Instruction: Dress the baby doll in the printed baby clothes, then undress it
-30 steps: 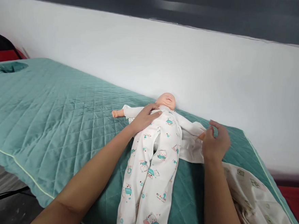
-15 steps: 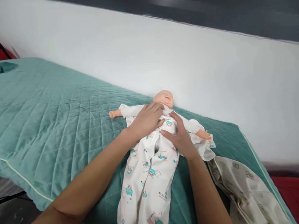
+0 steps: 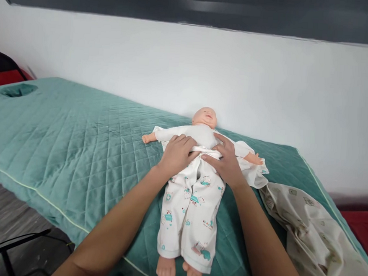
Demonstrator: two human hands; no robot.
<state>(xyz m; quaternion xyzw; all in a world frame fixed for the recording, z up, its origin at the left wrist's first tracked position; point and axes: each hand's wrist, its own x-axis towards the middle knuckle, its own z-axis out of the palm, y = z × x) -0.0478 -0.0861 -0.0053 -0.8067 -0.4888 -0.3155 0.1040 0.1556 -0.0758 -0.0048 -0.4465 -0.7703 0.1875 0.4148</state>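
Note:
A baby doll (image 3: 205, 115) lies on its back with its arms spread, wearing a white long-sleeved top (image 3: 199, 135) and white printed trousers (image 3: 195, 202). My left hand (image 3: 178, 153) is closed on the trouser waistband at the doll's belly, thumb towards the middle. On the other side of the waist, my right hand (image 3: 228, 162) pinches the same waistband, its thumb below and fingers above. The doll's bare feet (image 3: 166, 268) stick out of the trouser legs. Loose white cloth (image 3: 252, 172) lies under the doll's arm at the right.
A green quilted cover (image 3: 85, 148) spreads over the bed, with a hole (image 3: 19, 90) near its far left end. Crumpled patterned cloth (image 3: 315, 239) lies along the right edge. A white wall (image 3: 164, 65) stands behind. Red chairs (image 3: 5, 77) flank the bed.
Both hands have drawn the waistband down from the doll's chest to its belly, baring more of the white top. The view has shifted, and the feet now show fully.

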